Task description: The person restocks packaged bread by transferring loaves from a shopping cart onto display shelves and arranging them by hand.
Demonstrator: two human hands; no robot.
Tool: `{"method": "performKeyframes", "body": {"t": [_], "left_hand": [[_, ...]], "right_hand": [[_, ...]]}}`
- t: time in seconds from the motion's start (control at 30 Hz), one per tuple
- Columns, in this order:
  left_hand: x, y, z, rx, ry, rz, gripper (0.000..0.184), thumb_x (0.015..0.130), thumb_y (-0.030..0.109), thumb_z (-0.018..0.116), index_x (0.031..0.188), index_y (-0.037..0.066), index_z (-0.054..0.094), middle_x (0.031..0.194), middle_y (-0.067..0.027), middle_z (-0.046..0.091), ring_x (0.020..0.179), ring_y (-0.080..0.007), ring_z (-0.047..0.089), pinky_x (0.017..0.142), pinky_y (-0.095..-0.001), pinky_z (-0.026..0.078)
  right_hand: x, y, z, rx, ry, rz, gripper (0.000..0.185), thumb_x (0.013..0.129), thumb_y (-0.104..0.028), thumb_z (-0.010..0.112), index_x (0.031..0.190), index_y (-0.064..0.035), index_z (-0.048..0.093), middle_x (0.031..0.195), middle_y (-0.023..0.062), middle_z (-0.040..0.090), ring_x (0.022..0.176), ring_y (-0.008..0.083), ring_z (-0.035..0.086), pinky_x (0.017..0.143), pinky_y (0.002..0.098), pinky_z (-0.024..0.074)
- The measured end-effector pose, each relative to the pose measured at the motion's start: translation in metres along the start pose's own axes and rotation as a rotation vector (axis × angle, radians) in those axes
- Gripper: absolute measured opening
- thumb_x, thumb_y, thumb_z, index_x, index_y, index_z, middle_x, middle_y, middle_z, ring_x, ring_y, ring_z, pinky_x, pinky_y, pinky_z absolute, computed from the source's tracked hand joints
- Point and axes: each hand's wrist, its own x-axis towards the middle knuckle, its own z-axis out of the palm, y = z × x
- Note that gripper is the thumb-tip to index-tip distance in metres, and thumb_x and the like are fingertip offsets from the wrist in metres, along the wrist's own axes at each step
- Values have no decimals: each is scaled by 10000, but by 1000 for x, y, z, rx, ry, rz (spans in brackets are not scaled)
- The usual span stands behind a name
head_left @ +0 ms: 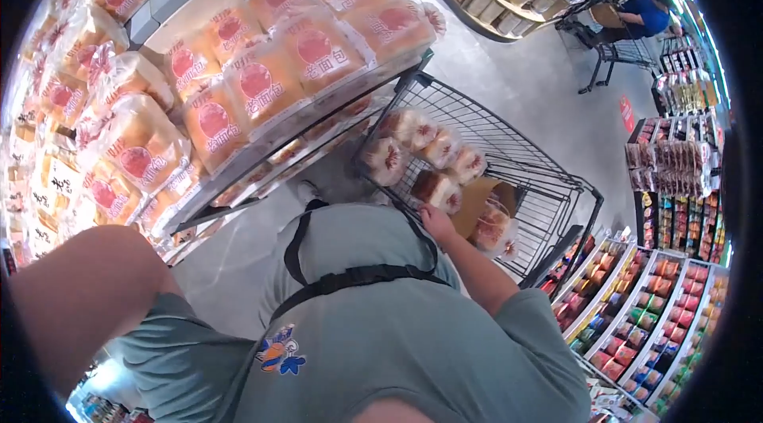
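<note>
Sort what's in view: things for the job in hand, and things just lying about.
Apparently for the job:
Black metal-wire shopping cart
Browned loaves in clear plastic bags, inside the cart
Golden block-shaped loaves in clear, red-printed bags, stacked beside the cart

Likely just around:
Small red and green packets, lower right
Grey metal-wire cart near a blue-shirted person
</note>
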Motion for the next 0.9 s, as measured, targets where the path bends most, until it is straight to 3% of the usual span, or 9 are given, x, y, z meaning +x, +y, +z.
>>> {"method": "performKeyframes", "body": {"t": [0.23,0.37,0.53,0.6,0.67,0.7,0.77,0.83,0.9], "left_hand": [[-17,9,-10,39,78,-6,162,886,129,548,1017,34,543,965,-104,558,939,-244,526,842,-390,433],[-38,8,-29,66,312,-26,149,878,114,557,1006,37,542,942,-101,557,918,-243,529,822,-385,439],[-99,-12,8,-146,686,-405,137,869,94,568,992,41,541,914,-96,556,891,-242,532,796,-380,448],[-135,-25,66,-414,570,-786,134,865,86,573,987,43,540,902,-95,556,881,-241,533,786,-378,451],[-186,-24,139,-519,168,-1251,162,899,102,554,1036,16,564,934,-101,575,837,-229,579,780,-378,487],[-217,-26,168,-441,-102,-1204,165,908,127,567,1033,24,596,949,-109,597,858,-225,593,785,-348,487],[-310,6,240,-501,-166,-1482,213,937,183,545,1056,25,622,975,-127,629,896,-262,611,807,-344,487],[-418,57,312,-604,102,-1875,284,953,268,525,1071,35,635,1001,-147,655,952,-299,625,836,-360,490],[-477,97,327,-366,-364,-2016,320,947,316,528,1090,52,638,1014,-157,667,997,-304,628,864,-372,488]], "right_hand": [[-4,0,-8,-33,14,-49,399,935,-313,381,1077,-18,609,1046,269,629,1016,430,586,899,478,455],[-7,-6,-10,-50,11,-19,357,932,-286,388,1031,-24,609,978,240,646,962,413,606,864,470,467],[-3,-2,-7,-77,1,24,386,932,-311,377,1053,-11,588,1019,271,627,994,442,584,887,495,455],[-4,-4,-7,-84,4,38,383,930,-310,378,1050,-11,585,1006,270,628,987,445,584,883,498,456],[-6,-7,-9,-39,-1,-12,362,928,-304,387,1013,-12,584,981,272,628,973,447,586,876,506,456],[-6,-7,-10,-27,9,-10,362,928,-304,387,1013,-12,584,981,272,628,973,447,586,876,506,456],[-7,-9,-11,-26,5,-20,348,926,-297,397,987,-15,591,969,273,628,958,441,591,862,508,459],[-12,-17,-17,-40,6,-3,341,924,-290,402,982,-15,595,969,270,629,953,436,594,857,507,461],[-12,-18,-16,-55,3,8,334,922,-283,407,978,-16,599,968,267,630,948,430,597,852,506,463]]}}
